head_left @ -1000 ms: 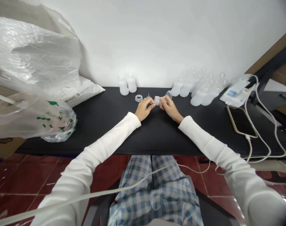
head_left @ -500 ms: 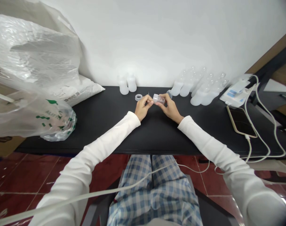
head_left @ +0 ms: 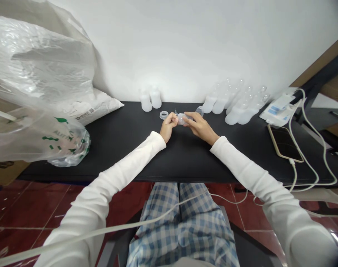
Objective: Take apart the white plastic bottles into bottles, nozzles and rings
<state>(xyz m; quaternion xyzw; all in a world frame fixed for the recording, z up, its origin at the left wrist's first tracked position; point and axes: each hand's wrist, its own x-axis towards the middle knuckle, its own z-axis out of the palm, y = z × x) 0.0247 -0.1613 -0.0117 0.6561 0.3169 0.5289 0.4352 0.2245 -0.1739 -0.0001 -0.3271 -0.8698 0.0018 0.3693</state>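
Holds a small, translucent whitish rounded plastic piece (head_left: 181, 118) between both hands, over the far middle of a matte black tabletop (head_left: 130, 155); pinches its left side between thumb and fingertips of the left hand (head_left: 168, 125) and clasps its right side under the bent fingers of the right hand (head_left: 199, 127), so cannot tell its full form or any joins beneath the fingers. Appears, as a judgement, well along but unfinished: shows, between two and three o'clock from the held piece, a cluster of frosted white plastic bottles (head_left: 219, 106) with clear bulb-shaped tips on top, seemingly complete. Shows near ten o'clock a pair of frosted white bottles (head_left: 155, 100) without visible tips, seemingly left for later. Has loose parts close by: a flat translucent plastic ring (head_left: 163, 115) near nine o'clock, a small clear piece with a thin upright point (head_left: 176, 111) near eleven, just beyond the left hand, and a clear domed plastic piece (head_left: 199, 110) near two, beside the cluster. Includes farther out, apparently apart from the work, a black-screened phone in a pale case (head_left: 285, 144) between three and four and a large, crumpled white plastic sack (head_left: 55, 70) between nine and ten.
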